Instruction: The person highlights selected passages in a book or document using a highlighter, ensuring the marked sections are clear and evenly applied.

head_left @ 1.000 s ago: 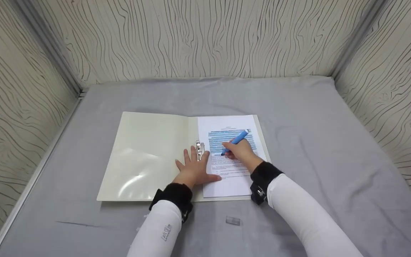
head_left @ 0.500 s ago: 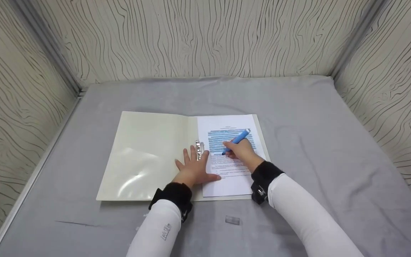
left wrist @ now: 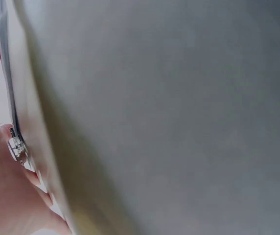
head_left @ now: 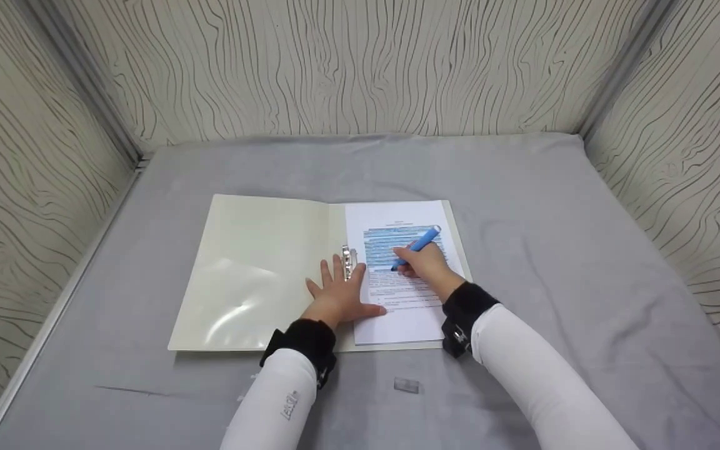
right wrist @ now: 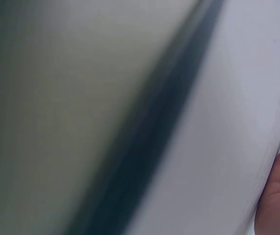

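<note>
Marker [head_left: 424,239], just one, is a slim blue plastic cylinder with a pale end and a dark tip; it slants over the right half of the open folder [head_left: 247,250]. Its long axis runs from upper right to lower left in the head view, tip aimed down and toward the person's left, at the printed lines of the paper [head_left: 394,328] directly below a broad band of blue streaks; whether the tip touches cannot be told. Of two bare hands, the right hand [head_left: 425,265] pinches the marker between thumb and fingers, while the left hand [head_left: 337,300] is spread, its palm over the fold and its thumb reaching onto the paper. The paper is white, smooth and rectangular; its sheets cannot be counted. One folder, cream and glossy, lies open in two leaves, with one shiny metal clip [head_left: 347,259] near its fold, just beyond the left hand's fingers. Two black wrist straps [head_left: 471,304] and two white stretch sleeves [head_left: 535,365] cover the arms. One small grey rectangular piece [head_left: 406,385] lies near the folder's lower edge on wrinkled grey cloth [head_left: 522,187], and three pale wall panels [head_left: 360,69] with dark wavy grain stand around it.
</note>
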Available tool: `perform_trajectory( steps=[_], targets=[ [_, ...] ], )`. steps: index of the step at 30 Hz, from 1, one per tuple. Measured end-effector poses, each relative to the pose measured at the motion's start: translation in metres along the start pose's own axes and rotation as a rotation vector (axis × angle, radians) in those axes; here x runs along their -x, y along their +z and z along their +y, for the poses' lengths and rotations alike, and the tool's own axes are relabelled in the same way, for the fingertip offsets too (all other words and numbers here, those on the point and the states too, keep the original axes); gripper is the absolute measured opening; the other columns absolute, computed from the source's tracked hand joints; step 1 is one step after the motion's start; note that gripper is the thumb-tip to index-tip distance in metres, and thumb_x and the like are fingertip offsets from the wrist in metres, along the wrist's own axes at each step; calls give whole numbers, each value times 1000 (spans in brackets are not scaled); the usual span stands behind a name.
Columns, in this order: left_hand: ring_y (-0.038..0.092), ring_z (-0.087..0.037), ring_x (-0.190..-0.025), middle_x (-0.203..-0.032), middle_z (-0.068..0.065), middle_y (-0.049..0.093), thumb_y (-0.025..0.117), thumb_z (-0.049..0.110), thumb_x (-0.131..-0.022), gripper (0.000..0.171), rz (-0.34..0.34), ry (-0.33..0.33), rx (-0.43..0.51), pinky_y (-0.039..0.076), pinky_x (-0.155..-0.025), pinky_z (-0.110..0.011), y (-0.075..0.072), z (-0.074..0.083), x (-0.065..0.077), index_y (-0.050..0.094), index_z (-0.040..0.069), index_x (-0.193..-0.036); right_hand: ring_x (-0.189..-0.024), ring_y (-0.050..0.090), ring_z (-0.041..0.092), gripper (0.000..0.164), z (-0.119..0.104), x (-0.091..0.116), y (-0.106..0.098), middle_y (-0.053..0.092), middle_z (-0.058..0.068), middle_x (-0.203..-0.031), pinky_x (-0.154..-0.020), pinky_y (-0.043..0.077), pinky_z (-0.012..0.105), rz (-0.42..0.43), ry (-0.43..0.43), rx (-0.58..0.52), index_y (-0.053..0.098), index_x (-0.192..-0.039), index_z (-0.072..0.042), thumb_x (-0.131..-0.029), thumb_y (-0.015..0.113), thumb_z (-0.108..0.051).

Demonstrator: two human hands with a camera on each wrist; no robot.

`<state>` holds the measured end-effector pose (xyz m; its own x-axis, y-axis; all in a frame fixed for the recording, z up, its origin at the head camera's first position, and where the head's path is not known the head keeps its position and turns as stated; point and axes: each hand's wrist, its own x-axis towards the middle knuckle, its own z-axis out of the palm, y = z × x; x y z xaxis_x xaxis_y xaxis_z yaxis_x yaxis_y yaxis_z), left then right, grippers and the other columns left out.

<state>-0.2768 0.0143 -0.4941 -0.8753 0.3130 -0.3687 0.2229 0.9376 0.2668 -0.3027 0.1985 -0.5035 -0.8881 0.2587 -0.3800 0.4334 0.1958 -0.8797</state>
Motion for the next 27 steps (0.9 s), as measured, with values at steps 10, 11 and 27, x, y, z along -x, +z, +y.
perform_trajectory(
  steps=[10, 11, 27],
  targets=[
    [-6, -44, -138, -154, -21, -1, 63, 71, -69, 100, -5, 0, 6, 6, -99, -70, -2, 0, 1, 24, 26, -149, -56, 62, 10, 27, 0, 1, -3, 63, 6, -67, -54, 50, 19, -3, 2, 1, 55, -92, 0, -86, 67, -23],
    [-6, -44, -138, -154, -21, -1, 63, 71, -69, 100, -6, 0, 8, 6, -99, -70, -1, 0, 1, 23, 26, -149, -56, 62, 10, 27, 0, 1, -3, 63, 6, -68, -54, 50, 19, -1, 7, 1, 55, -92, 0, -86, 67, -23],
    [-7, -43, -138, -154, -20, -3, 62, 72, -69, 101, -10, 3, 3, 5, -99, -70, 0, -1, 0, 22, 27, -149, -59, 62, 11, 27, 2, 0, -9, 63, 7, -70, -56, 50, 20, -2, 11, 2, 55, -94, 0, -87, 66, -24]
  ],
)
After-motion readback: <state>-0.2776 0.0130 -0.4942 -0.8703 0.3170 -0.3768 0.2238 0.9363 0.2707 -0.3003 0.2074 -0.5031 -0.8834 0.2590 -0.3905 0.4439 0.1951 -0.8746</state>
